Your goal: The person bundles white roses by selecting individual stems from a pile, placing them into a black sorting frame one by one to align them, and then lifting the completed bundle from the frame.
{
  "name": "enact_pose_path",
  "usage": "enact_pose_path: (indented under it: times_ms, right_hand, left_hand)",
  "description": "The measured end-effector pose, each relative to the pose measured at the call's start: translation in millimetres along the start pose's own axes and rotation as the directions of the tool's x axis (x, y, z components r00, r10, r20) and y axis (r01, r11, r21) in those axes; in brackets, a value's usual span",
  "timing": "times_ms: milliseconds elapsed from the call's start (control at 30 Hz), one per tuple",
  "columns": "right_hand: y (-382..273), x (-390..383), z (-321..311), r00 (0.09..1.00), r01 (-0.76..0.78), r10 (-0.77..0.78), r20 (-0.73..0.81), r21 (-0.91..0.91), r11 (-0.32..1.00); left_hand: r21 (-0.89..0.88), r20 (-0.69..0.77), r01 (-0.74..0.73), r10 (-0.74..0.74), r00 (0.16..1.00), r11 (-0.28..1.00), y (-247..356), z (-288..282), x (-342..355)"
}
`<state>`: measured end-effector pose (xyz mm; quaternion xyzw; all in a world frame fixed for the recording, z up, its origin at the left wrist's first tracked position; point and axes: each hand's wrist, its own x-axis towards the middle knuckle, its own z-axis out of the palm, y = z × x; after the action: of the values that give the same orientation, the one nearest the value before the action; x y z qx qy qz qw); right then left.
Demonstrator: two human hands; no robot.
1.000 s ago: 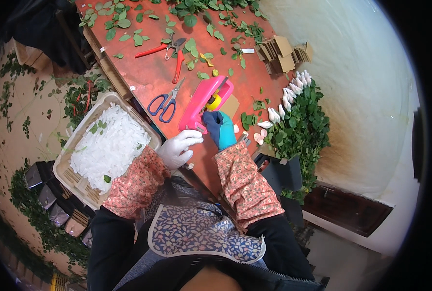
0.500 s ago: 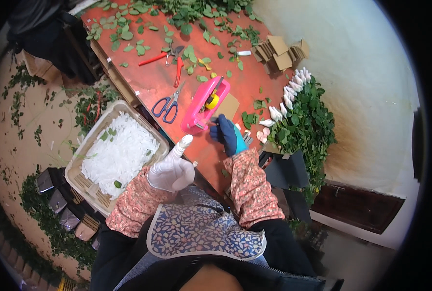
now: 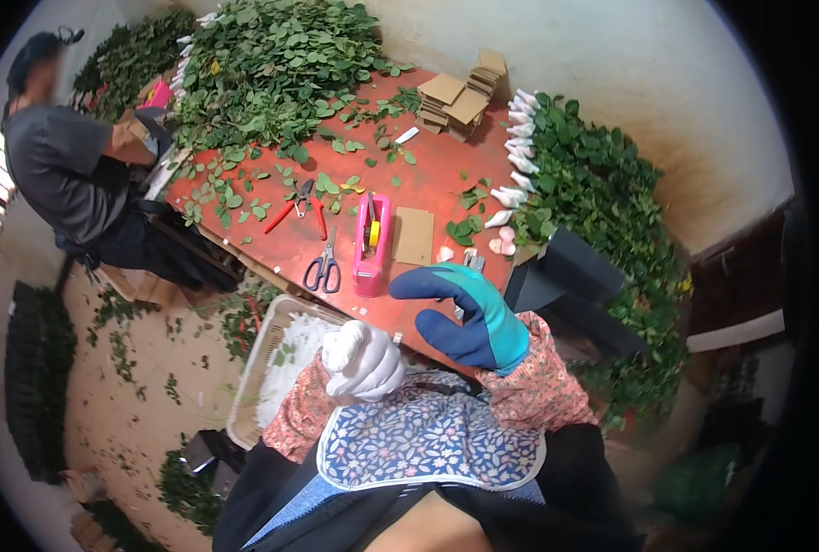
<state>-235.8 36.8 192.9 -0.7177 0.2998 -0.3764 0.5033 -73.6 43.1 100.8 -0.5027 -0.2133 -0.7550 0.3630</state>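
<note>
White strips (image 3: 292,354) lie in the basket (image 3: 260,361), apparently unused. The scissors (image 3: 322,270) rest idle on the table (image 3: 446,175). The left hand (image 3: 363,362) is curled nearly closed; whether it holds anything cannot be told. Just beyond stands the dispenser (image 3: 370,269), a bare card (image 3: 414,236) flat beside it. The right hand (image 3: 474,313) gapes wide, seemingly empty. Farther right, many white-capped stems (image 3: 594,175) lie ranged together, apparently finished.

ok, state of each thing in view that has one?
Left hand: gloved, curled; contents unclear
Right hand: gloved, open
Red pruners: handles spread
Scissors: lying on table, unheld
Pink dispenser: on table, yellow roll inside
Basket: holding white strips
Cardboard sheet: flat, beside dispenser
Cardboard pieces: stacked
White-tipped stems: laid in a row
</note>
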Motion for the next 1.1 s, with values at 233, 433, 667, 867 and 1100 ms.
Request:
enact_pose_path:
  times_ms: [233,433,667,867,1100]
  right_hand:
    - [-10.0,10.2,-4.2,0.951,0.294,-0.294,0.093,0.018,0.956]
    - [-7.8,14.4,-5.0,0.975,0.218,-0.222,0.016,0.13,0.967]
    - [16.1,21.7,-7.9,0.996,0.024,-0.064,0.069,0.474,0.88]
    - [51.2,22.4,-11.9,0.978,-0.07,-0.041,0.206,0.508,0.859]
    - [51.0,30.5,12.1,0.955,-0.241,0.298,0.011,0.617,0.749]
  left_hand:
    - [0.02,-0.019,0.036,-0.035,0.999,0.999,-6.4,1.3,8.4]
    - [-0.058,-0.218,-0.087,0.073,0.973,0.994,-27.8,12.1,10.5]
    - [-0.02,-0.394,-0.139,0.12,0.911,0.99,-31.5,16.7,16.5]
    - [-0.183,-0.501,-0.011,-0.084,0.861,0.983,-22.5,8.4,24.5]
    - [0.317,-0.898,0.52,0.074,0.434,0.793,-12.9,-1.1,11.2]
